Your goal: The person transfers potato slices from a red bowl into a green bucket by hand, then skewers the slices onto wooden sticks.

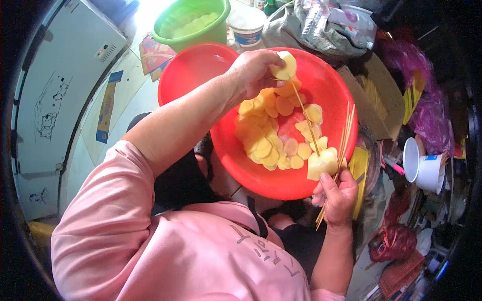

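My left hand point(253, 72) pinches a round pale yellow slice point(284, 65) at the upper end of a thin wooden skewer point(307, 119). The skewer runs down to a stack of pale slices point(322, 164) by my right hand point(340, 194). Closed fingers of my right hand grip several bare wooden skewers point(346, 131), which point upward past the stack. Beneath both hands is a large red basin point(281, 186) with many yellow slices point(263, 130) in it. Whether the skewer pierces the upper slice is unclear.
Behind are another red basin point(193, 70), a green tub point(191, 37) with slices, and a white bucket point(246, 30). A cardboard box point(384, 103), a white container point(428, 173) and plastic bags point(427, 123) lie right. A white appliance point(60, 85) stands left.
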{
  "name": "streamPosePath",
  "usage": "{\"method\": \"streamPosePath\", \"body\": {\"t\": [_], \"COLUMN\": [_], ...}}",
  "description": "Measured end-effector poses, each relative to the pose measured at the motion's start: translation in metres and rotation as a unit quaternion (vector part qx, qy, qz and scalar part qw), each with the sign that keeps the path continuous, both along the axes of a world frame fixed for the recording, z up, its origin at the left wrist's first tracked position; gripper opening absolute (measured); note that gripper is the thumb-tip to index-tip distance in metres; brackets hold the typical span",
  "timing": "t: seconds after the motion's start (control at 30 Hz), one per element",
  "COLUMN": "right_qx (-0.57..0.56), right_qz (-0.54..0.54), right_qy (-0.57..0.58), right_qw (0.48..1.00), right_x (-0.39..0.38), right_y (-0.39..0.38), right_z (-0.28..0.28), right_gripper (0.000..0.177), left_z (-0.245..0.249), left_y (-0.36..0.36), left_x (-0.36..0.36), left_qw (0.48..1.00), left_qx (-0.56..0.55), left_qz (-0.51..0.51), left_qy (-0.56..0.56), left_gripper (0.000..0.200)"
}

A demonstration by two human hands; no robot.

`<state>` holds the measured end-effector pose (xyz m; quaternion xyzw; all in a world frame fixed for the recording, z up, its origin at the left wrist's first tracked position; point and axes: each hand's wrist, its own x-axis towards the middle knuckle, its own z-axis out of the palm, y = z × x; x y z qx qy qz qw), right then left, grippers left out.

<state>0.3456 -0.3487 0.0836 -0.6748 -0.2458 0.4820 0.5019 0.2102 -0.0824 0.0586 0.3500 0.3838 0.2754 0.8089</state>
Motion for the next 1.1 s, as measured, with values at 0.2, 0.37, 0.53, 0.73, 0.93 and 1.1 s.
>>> {"method": "streamPosePath", "body": {"t": [0.2,0.37,0.53,0.73,0.93,1.1], "right_qx": [0.031,0.018,0.018,0.012,0.009,0.001], "right_qz": [-0.007,0.005,-0.004,-0.012,-0.020,-0.014], "right_qy": [0.022,0.006,0.012,0.001,-0.002,-0.005], "right_qw": [0.999,1.000,1.000,1.000,1.000,1.000], "right_x": [-0.001,0.002,0.004,0.004,0.004,0.007], "right_y": [0.002,0.002,-0.001,-0.003,-0.005,-0.006], "right_z": [-0.001,-0.001,-0.003,-0.003,-0.003,-0.003], "right_gripper": [0.013,0.014,0.014,0.014,0.012,0.012], "left_z": [-0.014,-0.008,-0.003,-0.008,-0.005,0.010], "left_y": [0.007,0.004,-0.002,-0.007,-0.011,-0.030], "left_x": [0.000,0.001,0.003,0.007,0.007,0.007], "left_qw": [1.000,0.997,0.995,0.987,0.973,0.882], "left_qx": [0.013,0.074,0.094,0.154,0.225,0.394], "left_qz": [0.002,0.020,0.008,0.022,-0.001,-0.084], "left_qy": [-0.022,-0.003,0.018,0.037,0.058,0.244], "left_gripper": [0.019,0.020,0.020,0.018,0.019,0.020]}}
